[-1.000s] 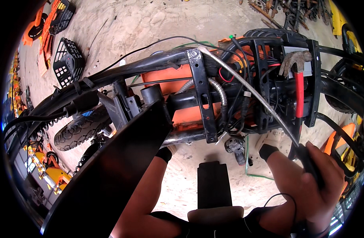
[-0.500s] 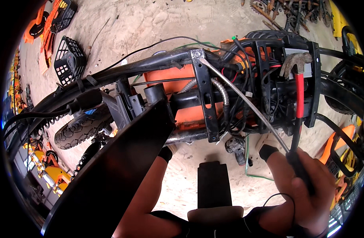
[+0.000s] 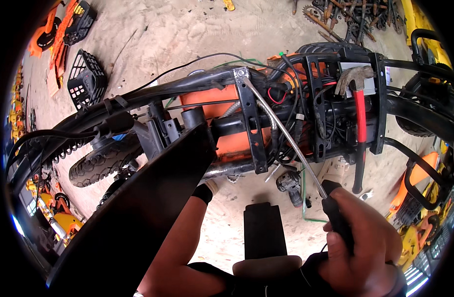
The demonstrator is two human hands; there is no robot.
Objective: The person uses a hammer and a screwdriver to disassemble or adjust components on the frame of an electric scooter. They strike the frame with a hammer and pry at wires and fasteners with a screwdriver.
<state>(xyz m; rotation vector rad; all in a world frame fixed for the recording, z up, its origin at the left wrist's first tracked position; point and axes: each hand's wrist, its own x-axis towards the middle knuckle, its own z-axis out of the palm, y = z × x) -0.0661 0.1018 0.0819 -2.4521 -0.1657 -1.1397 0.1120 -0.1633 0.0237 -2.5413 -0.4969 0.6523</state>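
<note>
I have roomy floor [image 3: 187,29] beyond the black frame edge [image 3: 182,86]; my right hand [image 3: 363,237] clamps the tool handle [image 3: 337,219].

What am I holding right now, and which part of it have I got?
Your right hand holds a long screwdriver-like tool by its black handle. Your left hand isn't visible, so its hold can't be told.

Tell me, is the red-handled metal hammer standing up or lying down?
Lying down: the hammer lies over the black metal frame, its handle sticking out past the near edge.
</note>
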